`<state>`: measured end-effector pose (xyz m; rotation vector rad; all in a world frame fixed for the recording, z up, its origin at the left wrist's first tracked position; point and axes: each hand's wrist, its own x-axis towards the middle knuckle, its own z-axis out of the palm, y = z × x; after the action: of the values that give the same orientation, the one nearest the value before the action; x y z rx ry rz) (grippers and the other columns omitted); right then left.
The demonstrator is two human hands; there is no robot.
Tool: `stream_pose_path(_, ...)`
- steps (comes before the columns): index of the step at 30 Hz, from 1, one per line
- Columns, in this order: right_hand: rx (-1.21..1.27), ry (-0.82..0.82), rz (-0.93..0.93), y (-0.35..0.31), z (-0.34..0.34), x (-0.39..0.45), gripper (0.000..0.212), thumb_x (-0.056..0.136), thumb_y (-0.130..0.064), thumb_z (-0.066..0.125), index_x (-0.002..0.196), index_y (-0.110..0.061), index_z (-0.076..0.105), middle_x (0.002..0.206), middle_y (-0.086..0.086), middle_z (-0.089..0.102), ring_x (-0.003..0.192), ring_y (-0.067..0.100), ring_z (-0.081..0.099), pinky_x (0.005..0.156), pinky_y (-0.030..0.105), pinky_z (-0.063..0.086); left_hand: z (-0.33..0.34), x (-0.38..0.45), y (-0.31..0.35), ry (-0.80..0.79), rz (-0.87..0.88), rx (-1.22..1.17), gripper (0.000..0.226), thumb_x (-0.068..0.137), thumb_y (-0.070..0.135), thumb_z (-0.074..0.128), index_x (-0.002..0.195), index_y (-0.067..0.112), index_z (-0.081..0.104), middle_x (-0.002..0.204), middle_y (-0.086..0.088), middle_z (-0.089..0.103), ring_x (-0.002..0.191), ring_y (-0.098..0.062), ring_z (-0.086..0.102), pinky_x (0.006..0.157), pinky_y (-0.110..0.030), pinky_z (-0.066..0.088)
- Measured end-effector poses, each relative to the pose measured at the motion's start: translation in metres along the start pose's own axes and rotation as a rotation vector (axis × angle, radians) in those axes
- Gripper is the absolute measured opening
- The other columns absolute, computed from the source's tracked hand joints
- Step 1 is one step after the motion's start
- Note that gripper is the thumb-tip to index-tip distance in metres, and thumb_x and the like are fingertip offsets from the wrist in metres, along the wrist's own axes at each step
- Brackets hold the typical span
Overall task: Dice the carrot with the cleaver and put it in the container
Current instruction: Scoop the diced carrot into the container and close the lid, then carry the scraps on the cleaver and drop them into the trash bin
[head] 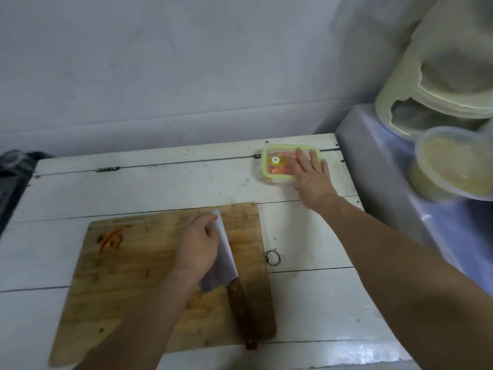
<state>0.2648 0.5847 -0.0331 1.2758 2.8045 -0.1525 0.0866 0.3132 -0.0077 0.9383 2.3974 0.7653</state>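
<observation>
Nearest, the cleaver (pixel 226 265) lies on the cutting board (pixel 138 284), handle toward the person, blade pointing away; the left hand (pixel 198 245) rests on the blade, fingers loosely curved. Diced carrot sits in the lidded container (pixel 290 163) on the counter (pixel 160 182); the right hand (pixel 310 173) presses its lid, fingers straight. Likely closing up; next, scraps (pixel 112 237) need clearing.

Views: one, head-worn, wide-angle.
Facing: looking forward and down over a white table (pixel 149 188) toward the far wall (pixel 160 62).
Nearness: sitting close above; both forearms are entering from the near edge.
Framing: cutting board (pixel 128 276) lying near-left, container (pixel 277 166) far-right.
</observation>
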Motion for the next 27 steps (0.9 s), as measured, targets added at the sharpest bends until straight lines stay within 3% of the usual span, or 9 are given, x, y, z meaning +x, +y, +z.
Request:
stream_pose_path(3,0.003,0.026,0.019,-0.005,-0.01,-0.008,0.099,0.085,-0.004,0.061,0.158,-0.03,0.0,0.166,0.001,-0.015,0.152,0.036,-0.013,0.121,0.051,-0.005,-0.012,-0.014,-0.005,0.011,-0.028,-0.097,0.036,0.105,0.013,0.049,0.135,0.028,0.063,0.146,0.008,0.05,0.108,0.004,0.053,0.09,-0.007,0.035)
stream_pose_path(5,0.129,0.127,0.05,-0.035,-0.021,-0.029,0.092,0.083,-0.021,0.068,0.158,-0.024,0.015,0.165,0.012,-0.001,0.15,0.042,0.002,0.121,0.055,0.009,-0.02,-0.029,-0.015,0.028,-0.046,-0.159,0.032,0.105,0.014,0.051,0.13,0.026,0.066,0.135,0.01,0.057,0.109,-0.002,0.056,0.088,-0.015,0.041)
stream_pose_path(9,0.484,0.347,0.043,-0.15,-0.006,-0.123,0.033,0.088,-0.025,0.064,0.117,-0.009,0.063,0.119,0.015,0.051,0.108,0.036,0.05,0.094,0.047,0.047,-0.04,-0.065,-0.058,0.136,-0.097,-0.233,0.024,0.104,0.012,0.054,0.117,0.024,0.07,0.116,0.01,0.067,0.107,-0.01,0.063,0.092,-0.026,0.049)
stream_pose_path(11,0.542,0.228,0.138,-0.192,0.009,-0.173,0.027,0.09,-0.032,0.063,0.106,-0.01,0.065,0.105,0.012,0.053,0.098,0.033,0.053,0.086,0.042,0.049,-0.056,-0.078,-0.088,0.203,-0.167,-0.268,0.025,0.102,0.008,0.056,0.116,0.021,0.071,0.113,0.007,0.07,0.105,-0.012,0.064,0.093,-0.028,0.05)
stream_pose_path(14,0.421,0.071,0.253,-0.222,0.029,-0.222,0.055,0.086,-0.05,0.063,0.129,-0.016,0.054,0.108,0.01,0.053,0.103,0.03,0.051,0.089,0.041,0.05,-0.084,-0.081,-0.13,0.281,-0.24,-0.283,0.024,0.101,0.004,0.056,0.113,0.016,0.072,0.11,0.003,0.071,0.104,-0.017,0.066,0.095,-0.032,0.051)
stream_pose_path(17,0.269,0.023,0.298,-0.236,0.036,-0.237,0.072,0.081,-0.044,0.074,0.139,-0.013,0.047,0.11,0.016,0.054,0.104,0.036,0.051,0.09,0.046,0.048,-0.115,-0.07,-0.162,0.349,-0.307,-0.271,0.026,0.099,0.001,0.051,0.109,0.014,0.07,0.106,-0.001,0.069,0.1,-0.02,0.062,0.086,-0.026,0.043)
stream_pose_path(20,0.4,-0.068,0.475,-0.245,0.016,-0.228,0.053,0.084,-0.024,0.07,0.133,-0.015,0.052,0.112,0.018,0.055,0.102,0.038,0.055,0.084,0.042,0.049,-0.15,-0.047,-0.183,0.37,-0.269,-0.319,0.026,0.097,0.0,0.049,0.102,0.016,0.069,0.1,0.0,0.068,0.096,-0.019,0.062,0.083,-0.022,0.039)
stream_pose_path(24,0.706,-0.146,0.643,-0.297,-0.017,-0.23,0.018,0.089,-0.013,0.067,0.103,-0.022,0.06,0.095,0.004,0.059,0.075,0.018,0.057,0.06,0.028,0.043,-0.194,-0.009,-0.224,0.215,-0.155,-0.312,0.023,0.099,0.007,0.054,0.11,0.016,0.071,0.104,0.003,0.07,0.097,-0.016,0.064,0.087,-0.025,0.046)
stream_pose_path(27,1.145,-0.039,0.8,-0.36,-0.003,-0.245,0.016,0.095,-0.011,0.065,0.104,-0.023,0.057,0.096,0.015,0.063,0.075,0.028,0.067,0.064,0.047,0.059,-0.218,0.021,-0.248,0.056,-0.048,-0.203,0.026,0.099,0.011,0.056,0.118,0.015,0.072,0.112,0.0,0.072,0.106,-0.019,0.065,0.099,-0.033,0.05)
